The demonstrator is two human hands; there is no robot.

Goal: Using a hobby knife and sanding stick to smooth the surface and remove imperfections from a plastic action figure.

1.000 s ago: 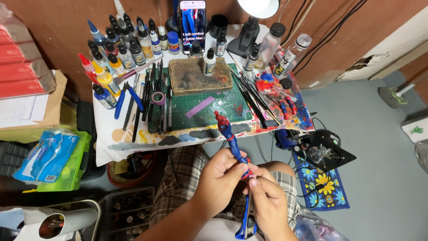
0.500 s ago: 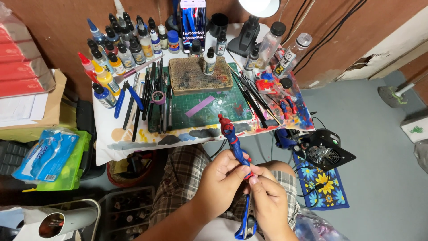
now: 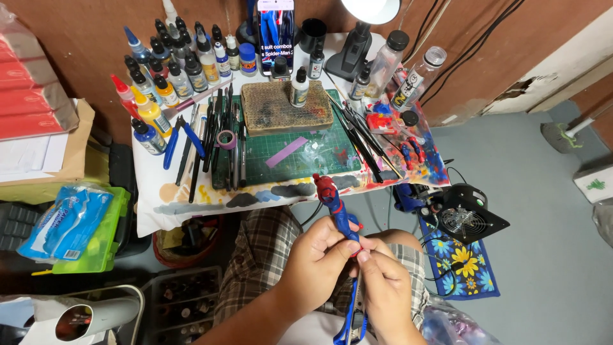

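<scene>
A red and blue action figure [image 3: 335, 208] sticks up from my hands, its red head toward the table edge. My left hand [image 3: 316, 259] grips the figure's lower body over my lap. My right hand [image 3: 383, 291] is closed around a blue-handled tool [image 3: 353, 316], whose tip meets the figure near my left fingers. Both hands hover above my plaid shorts [image 3: 262, 252], just in front of the small work table [image 3: 191, 195].
The paint-stained table carries a green cutting mat [image 3: 300, 160], a cork block [image 3: 278, 105], rows of paint bottles [image 3: 166, 70], brushes and pliers [image 3: 185, 140], and a phone [image 3: 276, 29]. A lamp [image 3: 367, 13] stands behind. A small fan [image 3: 463, 217] sits right; a green box [image 3: 96, 239] left.
The figure and both hands have shifted slightly, with the figure's head now a little lower and nearer the table edge. My grip stays the same.
</scene>
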